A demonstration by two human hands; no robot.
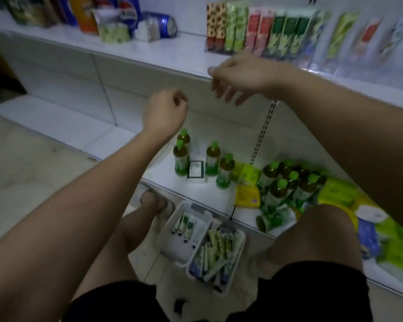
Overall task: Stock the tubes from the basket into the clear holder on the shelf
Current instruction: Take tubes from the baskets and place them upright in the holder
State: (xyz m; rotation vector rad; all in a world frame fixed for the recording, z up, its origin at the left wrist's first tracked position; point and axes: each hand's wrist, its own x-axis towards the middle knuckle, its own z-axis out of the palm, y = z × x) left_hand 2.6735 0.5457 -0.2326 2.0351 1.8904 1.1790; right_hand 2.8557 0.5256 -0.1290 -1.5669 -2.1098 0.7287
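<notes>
Hovering mid-air, both hands empty. L hand (pixel 165 110) at 11 o'clock of centre, fingers curled loosely into the palm, nothing in them. R hand (pixel 237 77) at 1 o'clock, fingers apart & drooping, just in front of the shelf (pixel 172 54) edge. Clear holder (pixel 261 31) up at 1 o'clock on the shelf, tubes (pixel 286 31) standing in a row inside; print too blurred to read. Baskets: white one (pixel 172 225) at 6 o'clock on the floor with a few tubes, grey one (pixel 239 254) touching it, piled w/ more. Green-capped bottles (pixel 226 168) on the lower shelf at 5 o'clock; labels unreadable. Blue can (pixel 163 24) at 12 o'clock, lying on its side.
</notes>
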